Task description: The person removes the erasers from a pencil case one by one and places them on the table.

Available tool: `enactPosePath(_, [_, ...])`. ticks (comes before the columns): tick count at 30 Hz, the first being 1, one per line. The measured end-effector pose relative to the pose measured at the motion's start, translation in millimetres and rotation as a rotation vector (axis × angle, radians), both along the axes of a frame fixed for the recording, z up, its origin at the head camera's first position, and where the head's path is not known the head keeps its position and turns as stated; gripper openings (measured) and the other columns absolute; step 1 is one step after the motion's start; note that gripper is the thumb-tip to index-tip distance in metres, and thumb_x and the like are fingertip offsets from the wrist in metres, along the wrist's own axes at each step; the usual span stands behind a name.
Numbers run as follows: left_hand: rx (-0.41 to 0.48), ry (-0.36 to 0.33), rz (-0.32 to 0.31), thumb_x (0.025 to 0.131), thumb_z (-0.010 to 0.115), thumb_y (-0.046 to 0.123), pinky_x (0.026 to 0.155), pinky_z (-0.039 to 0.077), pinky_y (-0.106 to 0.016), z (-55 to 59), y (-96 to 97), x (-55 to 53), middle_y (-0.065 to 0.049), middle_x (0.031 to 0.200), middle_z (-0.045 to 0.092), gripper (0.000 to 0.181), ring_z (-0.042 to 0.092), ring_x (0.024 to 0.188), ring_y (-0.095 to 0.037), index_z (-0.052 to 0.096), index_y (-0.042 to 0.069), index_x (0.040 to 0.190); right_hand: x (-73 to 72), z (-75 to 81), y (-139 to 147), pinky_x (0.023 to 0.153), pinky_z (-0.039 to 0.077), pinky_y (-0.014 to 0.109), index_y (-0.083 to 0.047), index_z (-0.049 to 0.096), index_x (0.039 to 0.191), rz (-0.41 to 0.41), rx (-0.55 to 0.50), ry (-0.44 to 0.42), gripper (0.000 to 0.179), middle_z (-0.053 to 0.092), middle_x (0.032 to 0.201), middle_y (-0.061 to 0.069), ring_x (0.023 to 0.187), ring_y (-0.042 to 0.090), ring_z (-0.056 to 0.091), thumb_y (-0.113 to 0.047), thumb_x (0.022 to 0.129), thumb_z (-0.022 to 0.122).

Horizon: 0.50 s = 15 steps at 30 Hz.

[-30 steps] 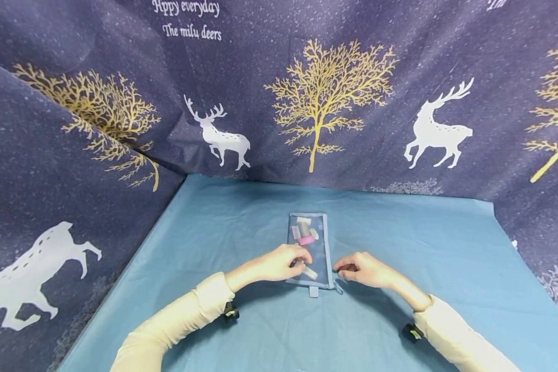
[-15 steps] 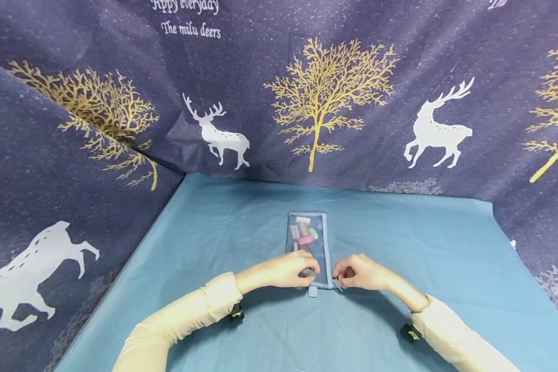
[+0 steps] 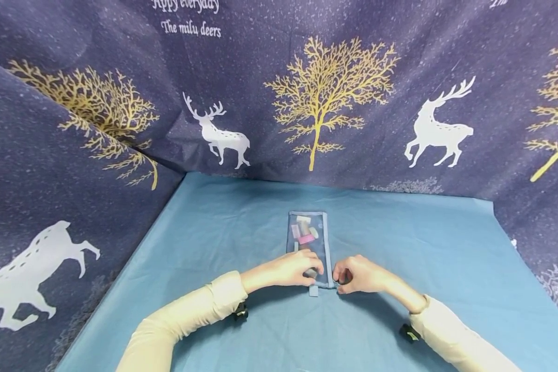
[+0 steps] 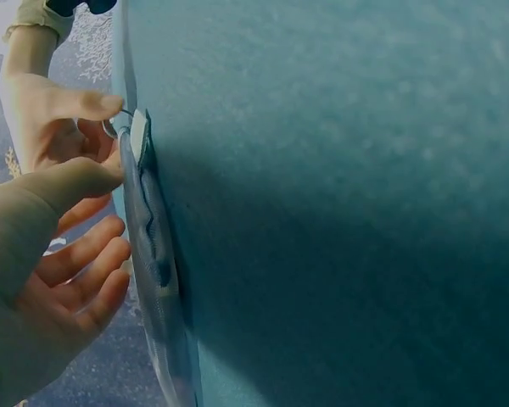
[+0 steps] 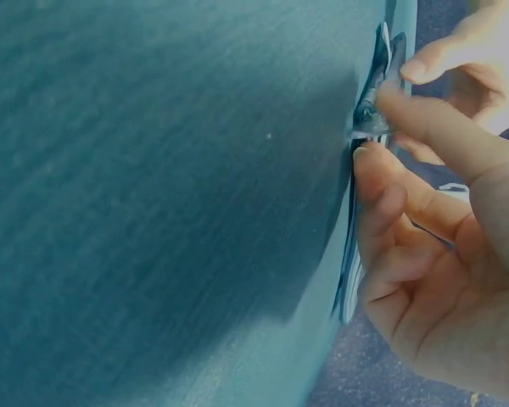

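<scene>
A translucent mesh zip pouch (image 3: 324, 248) with blue edging lies flat on the blue cloth in the head view, its short side towards me. Small items show through it, among them a pink piece (image 3: 306, 238). My left hand (image 3: 292, 268) rests on the near part of the pouch, thumb and curved fingers apart and touching it. At the near right corner, my right hand (image 3: 361, 274) pinches the zipper pull between thumb and index finger. A ring (image 4: 110, 128) of the pull peeks out beside those fingers in the left wrist view. The fingers mostly hide the pull.
The blue cloth (image 3: 242, 227) covers the table. A dark curtain (image 3: 372, 134) printed with deer and trees hangs behind it and on the left. A small fabric tab (image 3: 313, 291) sticks out from the pouch's near edge.
My left hand has slid right and towards me over the pouch's near end. My right hand has closed in on the corner and taken hold of the zipper pull. The pouch stays put.
</scene>
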<state>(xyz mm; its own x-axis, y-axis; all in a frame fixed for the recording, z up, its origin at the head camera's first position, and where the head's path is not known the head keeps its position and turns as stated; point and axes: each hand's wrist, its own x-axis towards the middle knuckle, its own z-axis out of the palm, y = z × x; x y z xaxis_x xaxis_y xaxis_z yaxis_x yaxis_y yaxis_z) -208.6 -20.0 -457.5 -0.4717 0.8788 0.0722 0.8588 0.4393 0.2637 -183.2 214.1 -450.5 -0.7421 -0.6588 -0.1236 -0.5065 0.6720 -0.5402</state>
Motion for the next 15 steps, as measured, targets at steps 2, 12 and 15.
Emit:
enactPosePath(2, [0.001, 0.006, 0.001, 0.080, 0.067, 0.027, 0.080, 0.045, -0.016, 1.3, 0.6, 0.0, 0.007, 0.100, 0.060, 0.022, 0.053, 0.092, -0.003, 0.064, 0.022, 0.101, -0.3, 0.3, 0, 0.058, 0.046, 0.017, -0.015, 0.066, 0.082, 0.012, -0.018, 0.005, 0.012, 0.065, 0.073, -0.006, 0.062, -0.003, 0.053, -0.012, 0.072, 0.070])
enactPosePath(12, [-0.056, 0.066, -0.007, 0.078, 0.069, 0.038, 0.070, 0.043, -0.013, 1.1, 11.3, 2.6, 0.010, 0.092, 0.059, 0.025, 0.050, 0.083, -0.002, 0.065, 0.024, 0.098, -1.4, 2.0, -3, 0.055, 0.043, 0.016, -0.015, 0.067, 0.079, 0.042, -0.039, 0.059, 0.009, 0.063, 0.070, -0.008, 0.058, -0.003, 0.049, -0.008, 0.082, 0.063])
enactPosePath(15, [-0.054, 0.093, -0.008, 0.077, 0.069, 0.041, 0.068, 0.042, -0.012, 2.2, 14.1, 4.4, 0.010, 0.093, 0.059, 0.027, 0.049, 0.082, -0.002, 0.065, 0.025, 0.098, -0.8, 3.4, -4, 0.055, 0.042, 0.016, -0.015, 0.066, 0.079, 0.055, -0.033, 0.068, 0.009, 0.063, 0.070, -0.006, 0.058, -0.002, 0.047, -0.009, 0.084, 0.063])
